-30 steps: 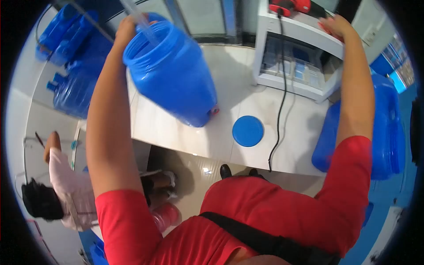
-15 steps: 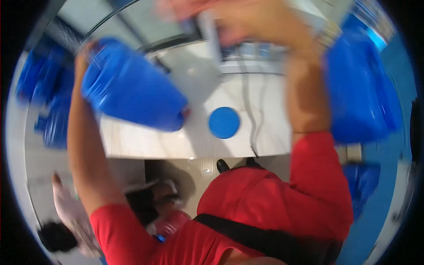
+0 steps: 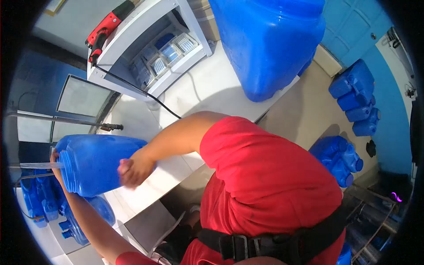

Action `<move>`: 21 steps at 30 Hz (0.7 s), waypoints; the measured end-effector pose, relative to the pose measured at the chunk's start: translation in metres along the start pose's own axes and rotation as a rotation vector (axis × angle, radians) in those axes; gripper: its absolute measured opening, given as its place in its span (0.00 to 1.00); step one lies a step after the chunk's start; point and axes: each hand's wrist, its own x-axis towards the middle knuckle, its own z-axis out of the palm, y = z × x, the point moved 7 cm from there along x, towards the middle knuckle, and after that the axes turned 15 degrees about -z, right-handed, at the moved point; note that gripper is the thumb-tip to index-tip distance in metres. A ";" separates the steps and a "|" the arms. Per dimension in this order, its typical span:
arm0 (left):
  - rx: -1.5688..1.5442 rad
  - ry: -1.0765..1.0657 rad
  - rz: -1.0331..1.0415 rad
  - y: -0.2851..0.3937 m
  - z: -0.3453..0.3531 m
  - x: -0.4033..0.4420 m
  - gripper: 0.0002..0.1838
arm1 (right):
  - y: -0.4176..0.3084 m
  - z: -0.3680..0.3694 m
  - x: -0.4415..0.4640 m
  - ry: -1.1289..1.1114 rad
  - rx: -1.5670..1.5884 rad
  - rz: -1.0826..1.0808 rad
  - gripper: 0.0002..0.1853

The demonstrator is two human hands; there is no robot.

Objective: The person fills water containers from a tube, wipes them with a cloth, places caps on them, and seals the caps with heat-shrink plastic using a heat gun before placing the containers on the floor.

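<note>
A large blue container (image 3: 104, 161) stands on the white tiled counter at the left, its threaded mouth uncapped. My left hand (image 3: 55, 158) holds it by the top, beside the mouth. A clear tube or stream of water (image 3: 37, 165) reaches into the opening. My right hand (image 3: 136, 171), its fingers curled and blurred, is in front of the container's side; whatever it holds, if anything, is hidden. Near the container, a metal pipe with a dark tap (image 3: 110, 127) sticks out. The round blue lid is out of sight.
A red and black corded tool (image 3: 106, 28) lies on a white shelf unit (image 3: 190, 24) holding small baskets. Another big blue container (image 3: 269, 44) stands on the counter's right part. Several blue jugs (image 3: 353, 90) are by the blue wall, others at lower left.
The view has turned to the right. My right hand has come from beside the shelf, across the front, to the container's side. My left hand has stayed at the container's top.
</note>
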 end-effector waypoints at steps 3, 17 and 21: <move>0.072 0.100 0.101 0.013 0.002 -0.006 0.06 | -0.005 -0.007 0.003 -0.020 -0.062 -0.075 0.11; 0.434 0.333 0.057 -0.008 -0.008 0.020 0.13 | -0.096 0.034 -0.103 -0.452 0.430 -0.439 0.10; 0.536 0.337 0.157 0.016 0.003 0.009 0.14 | 0.005 0.030 0.029 -0.085 0.287 -0.065 0.12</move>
